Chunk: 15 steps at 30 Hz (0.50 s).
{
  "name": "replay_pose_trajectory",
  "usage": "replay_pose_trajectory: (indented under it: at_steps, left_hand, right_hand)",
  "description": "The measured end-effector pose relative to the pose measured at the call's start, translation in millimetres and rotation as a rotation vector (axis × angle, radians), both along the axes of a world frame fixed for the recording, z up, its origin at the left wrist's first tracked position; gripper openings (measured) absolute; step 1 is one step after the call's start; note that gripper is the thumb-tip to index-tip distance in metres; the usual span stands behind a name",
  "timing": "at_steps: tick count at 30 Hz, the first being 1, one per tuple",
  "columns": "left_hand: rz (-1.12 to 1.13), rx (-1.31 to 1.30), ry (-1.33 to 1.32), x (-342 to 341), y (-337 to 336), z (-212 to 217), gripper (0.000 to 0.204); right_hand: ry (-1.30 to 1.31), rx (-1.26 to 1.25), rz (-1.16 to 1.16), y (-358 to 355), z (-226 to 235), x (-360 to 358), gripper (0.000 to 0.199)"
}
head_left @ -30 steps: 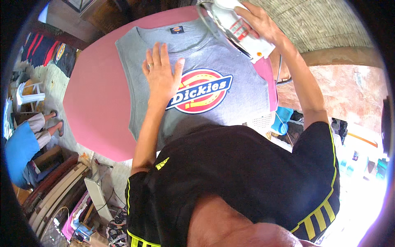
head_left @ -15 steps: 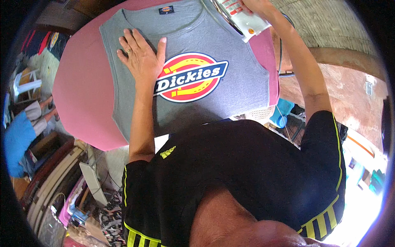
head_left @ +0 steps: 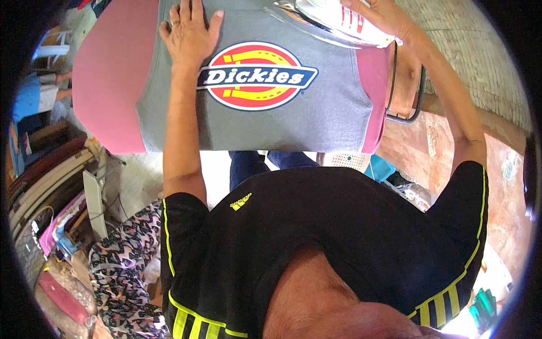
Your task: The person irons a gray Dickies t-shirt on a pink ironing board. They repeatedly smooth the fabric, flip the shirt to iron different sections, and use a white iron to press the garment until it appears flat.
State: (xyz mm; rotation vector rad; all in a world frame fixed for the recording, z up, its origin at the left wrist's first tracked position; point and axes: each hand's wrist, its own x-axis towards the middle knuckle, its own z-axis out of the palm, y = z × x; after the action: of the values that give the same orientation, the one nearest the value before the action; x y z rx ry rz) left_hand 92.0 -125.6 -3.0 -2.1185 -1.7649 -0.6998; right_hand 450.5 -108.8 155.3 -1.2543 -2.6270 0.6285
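Observation:
A grey sleeveless shirt (head_left: 316, 124) with a large red, yellow and navy print (head_left: 254, 75) lies spread over a pink-covered ironing board (head_left: 107, 96). My left hand (head_left: 189, 34) rests flat on the shirt, above and left of the print, fingers spread; a ring shows on one finger. At the upper right, my right hand (head_left: 387, 20) is closed on a white clothes iron (head_left: 327, 8) with a shiny metal base. The iron is over the shirt's far right part. Its upper portion, and the shirt's neckline, run out of the picture.
A black metal frame (head_left: 420, 96) sticks out at the board's right, near a wooden surface (head_left: 474, 51). A person in blue (head_left: 28, 101) is at far left. Stacked boards (head_left: 51, 181) stand at left, with patterned dark fabric (head_left: 124, 248) below them.
The view has shifted, so board and shirt sit higher in the picture. The iron has turned and come nearer me along the shirt's right side. My left hand stays flat on the fabric.

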Motion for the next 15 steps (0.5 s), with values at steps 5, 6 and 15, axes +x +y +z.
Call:
replay_pose_trajectory:
  at_steps: [5, 6, 15]
  left_hand:
    - [0.023, -0.026, 0.028, -10, -11, 7, 0.049]
    - [0.088, -0.054, 0.063, -22, -23, 6, 0.048]
    - [-0.016, -0.024, -0.069, -10, -5, 4, 0.043]
  right_hand:
    - [-0.038, 0.043, 0.161, 13, 1, -51, 0.032]
    - [0.012, 0.011, 0.234, 26, -13, -70, 0.032]
    - [-0.093, 0.058, 0.178, 11, 14, -71, 0.033]
